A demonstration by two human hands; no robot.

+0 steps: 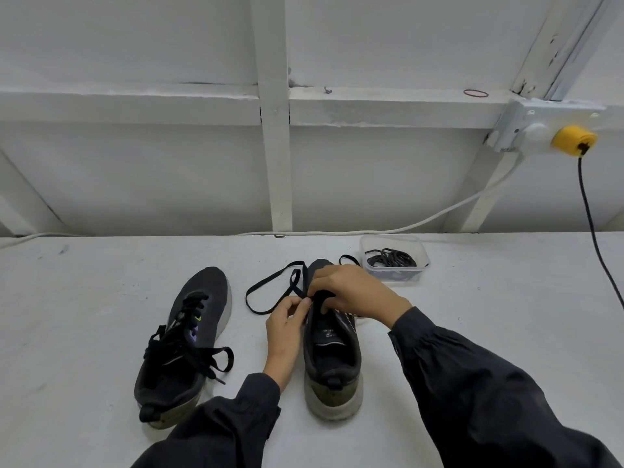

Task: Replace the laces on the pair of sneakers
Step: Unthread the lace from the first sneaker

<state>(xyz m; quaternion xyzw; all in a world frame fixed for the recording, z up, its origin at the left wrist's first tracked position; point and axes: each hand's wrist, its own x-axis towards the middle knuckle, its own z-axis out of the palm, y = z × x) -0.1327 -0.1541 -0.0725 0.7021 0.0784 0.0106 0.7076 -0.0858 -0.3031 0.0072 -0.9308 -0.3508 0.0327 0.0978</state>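
Two dark sneakers stand on the white table, toes pointing away from me. The left sneaker (189, 336) is laced with a flat black lace, its ends lying loose to the right. The right sneaker (332, 352) sits under both hands. My left hand (285, 329) pinches a flat black lace (270, 292) at the shoe's left eyelets. That lace loops out over the table to the left. My right hand (351, 292) curls over the shoe's tongue and grips it near the front eyelets. The eyelet area itself is hidden by my fingers.
A clear plastic tub (371, 244) holding several coiled black laces stands just behind the right sneaker. A white cable (439, 214) runs along the back wall to a socket (526, 130) with a yellow plug (572, 140); its black cord (594, 238) hangs down at the far right.
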